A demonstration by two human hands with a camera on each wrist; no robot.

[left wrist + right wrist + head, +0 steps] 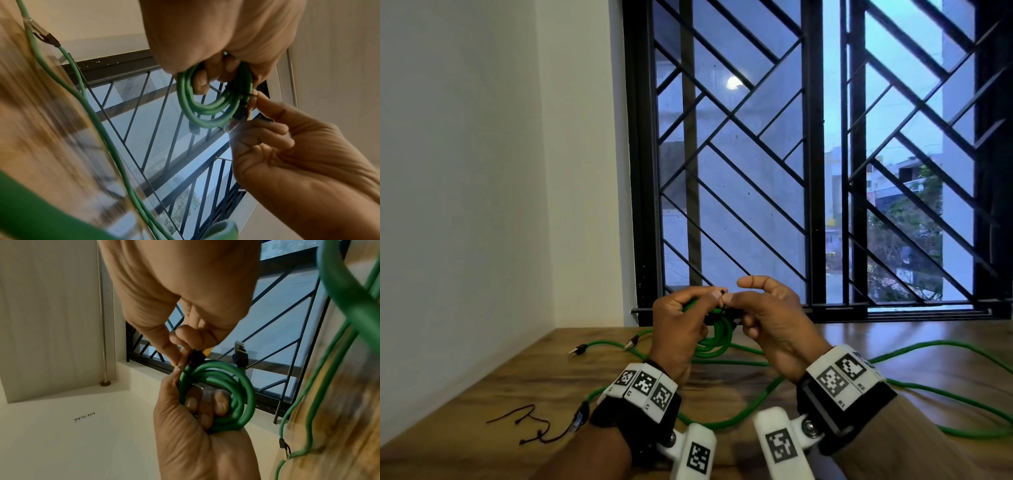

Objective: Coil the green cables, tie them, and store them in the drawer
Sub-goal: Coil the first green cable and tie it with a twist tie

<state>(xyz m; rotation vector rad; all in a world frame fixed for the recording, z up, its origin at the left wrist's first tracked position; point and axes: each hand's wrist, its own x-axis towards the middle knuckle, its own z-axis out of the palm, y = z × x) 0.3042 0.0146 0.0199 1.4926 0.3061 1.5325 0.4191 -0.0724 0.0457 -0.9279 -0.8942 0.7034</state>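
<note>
A brown wood-grain table point(722, 380) is standing against a plain white wall point(465, 171). A black-framed window with a diagonal metal grille point(743, 154) is showing dim bluish daylight, buildings and trees.

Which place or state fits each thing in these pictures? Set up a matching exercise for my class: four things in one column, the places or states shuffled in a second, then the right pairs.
Things
1. coil
2. left hand
3. right hand
4. dark ties

Places or states
A. lying loose on the table, at its left
B. pinching a thin black tie at the top of the bundle
C. held up above the table
D. fingers curled through the green loops

Pairs: 1-C, 2-D, 3-B, 4-A
</note>
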